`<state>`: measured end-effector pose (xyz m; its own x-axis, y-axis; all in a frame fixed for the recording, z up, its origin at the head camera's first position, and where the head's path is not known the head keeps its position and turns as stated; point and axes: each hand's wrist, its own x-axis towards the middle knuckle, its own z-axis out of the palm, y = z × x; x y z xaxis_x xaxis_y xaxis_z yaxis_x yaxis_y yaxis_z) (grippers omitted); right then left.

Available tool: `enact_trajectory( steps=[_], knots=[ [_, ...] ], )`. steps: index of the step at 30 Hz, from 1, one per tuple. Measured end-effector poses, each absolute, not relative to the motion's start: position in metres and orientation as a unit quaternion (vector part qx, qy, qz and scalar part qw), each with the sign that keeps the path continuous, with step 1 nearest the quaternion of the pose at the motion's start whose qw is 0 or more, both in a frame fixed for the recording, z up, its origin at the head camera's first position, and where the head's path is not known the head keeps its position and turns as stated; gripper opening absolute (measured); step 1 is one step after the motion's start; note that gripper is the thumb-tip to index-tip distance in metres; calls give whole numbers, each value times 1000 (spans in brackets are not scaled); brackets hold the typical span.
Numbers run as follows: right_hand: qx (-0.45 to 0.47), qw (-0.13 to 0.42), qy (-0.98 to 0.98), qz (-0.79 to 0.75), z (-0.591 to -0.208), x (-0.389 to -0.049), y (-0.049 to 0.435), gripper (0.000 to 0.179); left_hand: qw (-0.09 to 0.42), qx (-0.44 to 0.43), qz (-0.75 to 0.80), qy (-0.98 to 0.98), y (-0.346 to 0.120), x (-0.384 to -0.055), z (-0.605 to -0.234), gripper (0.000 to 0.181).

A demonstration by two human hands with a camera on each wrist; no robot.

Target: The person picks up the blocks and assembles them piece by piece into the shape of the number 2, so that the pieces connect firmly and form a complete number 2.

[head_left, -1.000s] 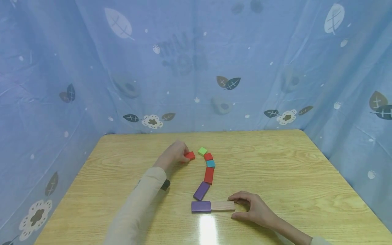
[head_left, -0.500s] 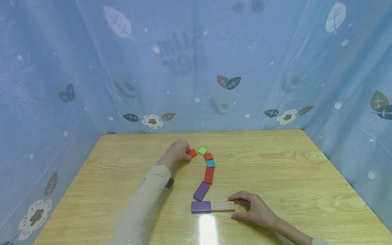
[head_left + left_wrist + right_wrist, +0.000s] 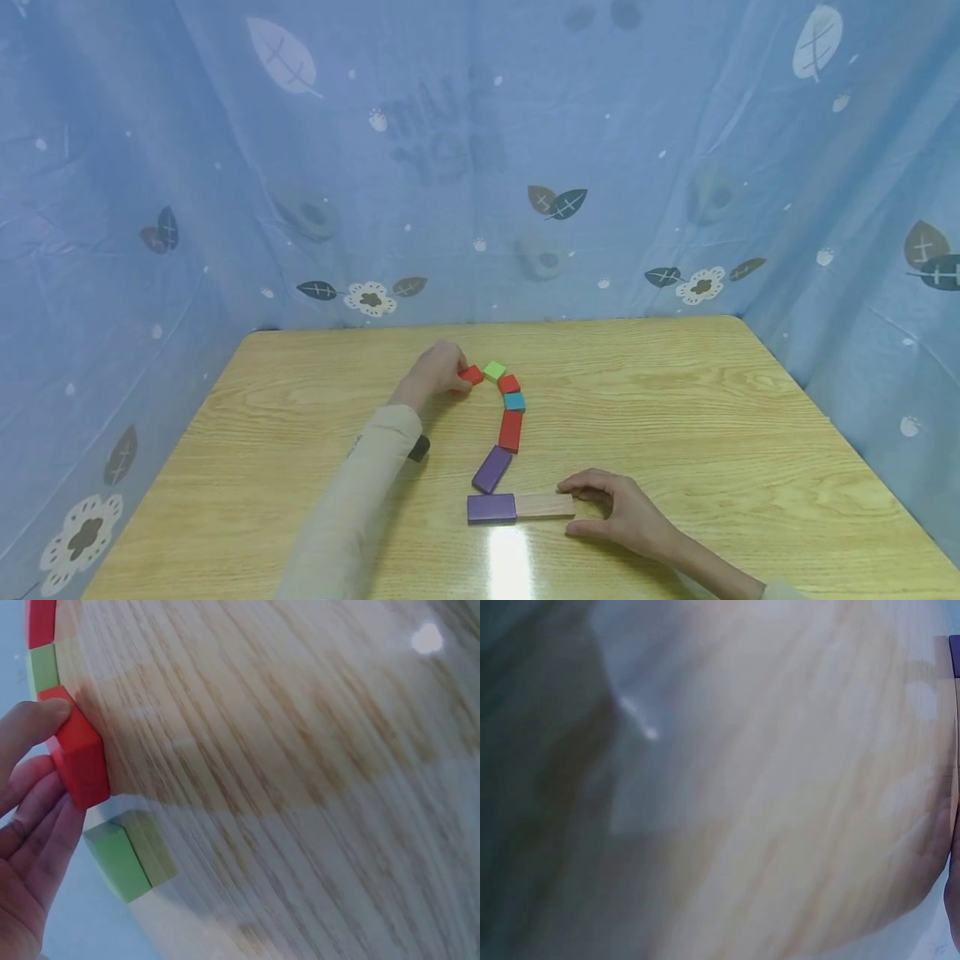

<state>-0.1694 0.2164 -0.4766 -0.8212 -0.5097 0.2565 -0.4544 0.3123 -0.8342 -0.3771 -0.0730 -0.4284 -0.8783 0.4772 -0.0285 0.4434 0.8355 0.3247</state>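
My left hand (image 3: 437, 367) pinches a red block (image 3: 471, 374) between thumb and fingers, at the far end of a curved row of blocks. In the left wrist view the red block (image 3: 78, 746) sits right by a green block (image 3: 43, 666) of the row; a second green block (image 3: 120, 862) lies on its other side, hidden in the head view. My right hand (image 3: 622, 510) rests on the table, thumb and fingers loosely bent to either side of the right end of a plain wood block (image 3: 543, 505), holding nothing. In the right wrist view only a sliver of this hand shows.
The row runs from a lime green block (image 3: 494, 371) through a small red block (image 3: 509, 384), a blue block (image 3: 514, 402), a long red block (image 3: 511, 431) and purple blocks (image 3: 492, 469) on a wooden table (image 3: 675, 400). A blue patterned curtain (image 3: 480, 167) surrounds the table.
My left hand has slid the red block slightly right and away, closer to the lime green block. The right hand and the rest of the row stay put.
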Motion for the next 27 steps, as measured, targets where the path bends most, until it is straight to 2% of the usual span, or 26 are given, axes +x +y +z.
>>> enact_trajectory(
  steps=[17,27],
  knots=[
    [-286,31,816,-501,-475,-169,215,41,76,223,166,958,-72,-379,-426,13],
    [-286,30,811,-509,-476,-169,216,41,70,230,153,959,-71,-379,-428,19]
  ],
)
